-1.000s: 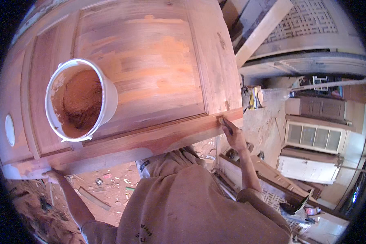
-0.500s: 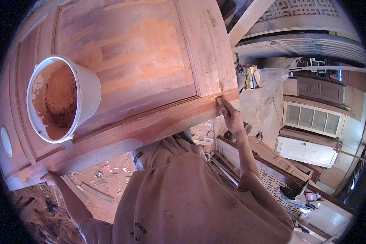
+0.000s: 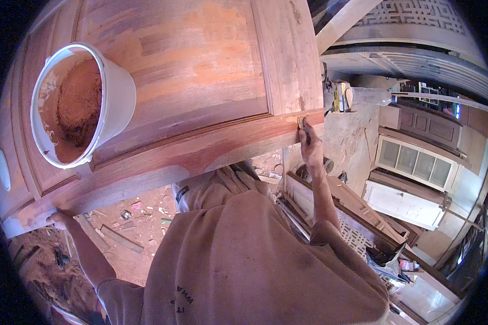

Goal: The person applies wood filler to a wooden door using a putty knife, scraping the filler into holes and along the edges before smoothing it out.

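Observation:
A panelled wooden door (image 3: 200, 86) lies flat before me, with orange-brown filler smeared over its centre panel. My right hand (image 3: 310, 145) is closed round a small putty knife (image 3: 301, 122), whose blade touches the near rail close to the door's right corner. Most of the tool is hidden by my fingers. Far to the left, my left hand (image 3: 58, 219) grips the door's near edge, its fingertips partly out of sight. A white bucket (image 3: 118, 103) of reddish-brown putty (image 3: 80, 105) stands tilted-looking on the door's left part.
On the door's far left lies a pale oval lid-like piece (image 3: 4, 170). Wood scraps (image 3: 122, 238) litter the dirt floor below. To the right are a clear plastic bottle (image 3: 371, 96), a white glazed window frame (image 3: 415, 161), a white door panel (image 3: 401, 204) and leaning boards.
My right hand has shifted slightly rightward along the rail with the putty knife, and its wrist is more upright. The whole view has tilted a little. My left hand stays at the edge.

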{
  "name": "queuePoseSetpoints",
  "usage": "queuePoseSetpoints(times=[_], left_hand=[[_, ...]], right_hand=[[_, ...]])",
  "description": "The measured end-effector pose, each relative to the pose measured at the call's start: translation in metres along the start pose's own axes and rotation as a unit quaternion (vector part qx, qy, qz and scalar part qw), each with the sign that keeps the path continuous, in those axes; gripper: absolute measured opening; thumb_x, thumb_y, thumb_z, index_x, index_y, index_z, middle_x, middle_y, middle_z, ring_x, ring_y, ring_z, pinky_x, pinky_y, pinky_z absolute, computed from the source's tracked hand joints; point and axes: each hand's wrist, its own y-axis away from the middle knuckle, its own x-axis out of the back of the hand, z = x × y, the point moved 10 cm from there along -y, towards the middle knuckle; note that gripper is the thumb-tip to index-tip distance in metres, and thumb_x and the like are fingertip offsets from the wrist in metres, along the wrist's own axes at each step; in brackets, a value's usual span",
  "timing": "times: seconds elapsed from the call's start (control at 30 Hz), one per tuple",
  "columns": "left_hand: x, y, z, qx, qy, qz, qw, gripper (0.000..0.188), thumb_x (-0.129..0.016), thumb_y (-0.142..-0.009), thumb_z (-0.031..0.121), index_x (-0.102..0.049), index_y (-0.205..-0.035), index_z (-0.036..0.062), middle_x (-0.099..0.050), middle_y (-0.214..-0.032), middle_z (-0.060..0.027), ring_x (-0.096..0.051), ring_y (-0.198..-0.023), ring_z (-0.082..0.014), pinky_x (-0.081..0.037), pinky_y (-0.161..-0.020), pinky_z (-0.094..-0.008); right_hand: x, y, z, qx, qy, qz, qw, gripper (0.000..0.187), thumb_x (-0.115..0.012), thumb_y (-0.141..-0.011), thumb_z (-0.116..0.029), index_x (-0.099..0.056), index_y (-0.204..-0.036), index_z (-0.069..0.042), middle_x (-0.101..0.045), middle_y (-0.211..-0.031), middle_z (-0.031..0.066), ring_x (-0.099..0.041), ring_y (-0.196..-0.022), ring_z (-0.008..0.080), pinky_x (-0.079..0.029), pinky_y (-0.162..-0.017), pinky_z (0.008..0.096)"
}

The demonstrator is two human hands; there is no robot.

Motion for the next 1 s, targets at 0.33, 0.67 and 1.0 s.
queuePoseSetpoints(times=[0.33, 0.67, 1.0], left_hand=[[-0.031, -0.056, -0.023, -0.072, 0.004, -0.015, 0.997, 0.083, -0.036, -0.092, 0.059, -0.061, -0.109, -0.0177, -0.063, -0.110, -0.0318, -0.062, -0.102, -0.0446, -0.051, -0.091, -0.0515], [-0.010, -0.018, -0.016, 0.032, 0.065, -0.027, 0.997, 0.085, -0.036, -0.092, 0.061, -0.061, -0.106, -0.0197, -0.064, -0.106, -0.0326, -0.063, -0.102, -0.0440, -0.052, -0.089, -0.0515], [-0.006, 0.008, -0.002, 0.046, -0.018, 0.016, 0.999, 0.087, -0.027, -0.095, 0.059, -0.061, -0.104, -0.0208, -0.064, -0.104, -0.0341, -0.062, -0.102, -0.0459, -0.050, -0.091, -0.0546]], right_hand=[[0.018, -0.015, -0.002, -0.025, -0.011, 0.017, 0.999, 0.040, -0.054, -0.099, -0.020, -0.052, -0.134, 0.001, -0.062, -0.125, 0.0202, -0.059, -0.116, 0.0224, -0.046, -0.096, 0.0327], [0.033, -0.020, 0.024, 0.023, -0.015, 0.074, 0.997, 0.038, -0.054, -0.100, -0.021, -0.055, -0.132, -0.001, -0.069, -0.108, 0.0170, -0.064, -0.099, 0.0187, -0.050, -0.083, 0.0317], [0.056, -0.021, 0.044, -0.271, -0.064, -0.055, 0.959, 0.043, -0.050, -0.100, -0.035, -0.051, -0.134, -0.010, -0.050, -0.062, 0.0033, -0.048, -0.041, 0.0125, -0.041, -0.037, 0.0310]])
